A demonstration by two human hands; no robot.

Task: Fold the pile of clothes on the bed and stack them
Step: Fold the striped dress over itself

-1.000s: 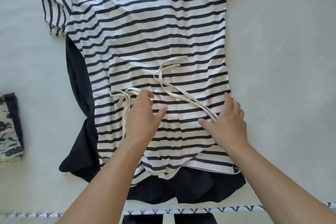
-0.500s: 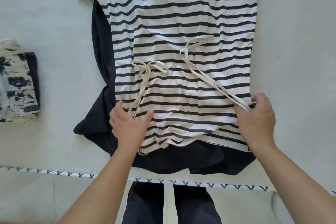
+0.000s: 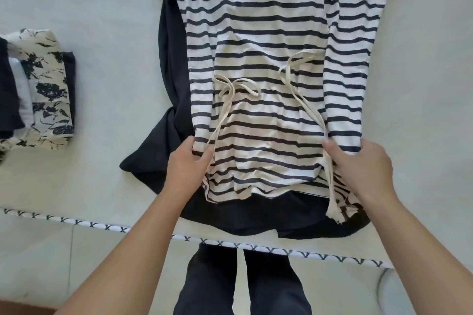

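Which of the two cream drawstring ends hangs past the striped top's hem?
The right drawstring end, running by the right hand, trails past the hem of the striped top over the dark garment. The left drawstring end stays on the stripes.

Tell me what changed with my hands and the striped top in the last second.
Both hands slid outward: the left hand and right hand went from resting flat mid-shirt to gripping the striped top by its side edges. The cream drawstrings and dark garment underneath stayed put.
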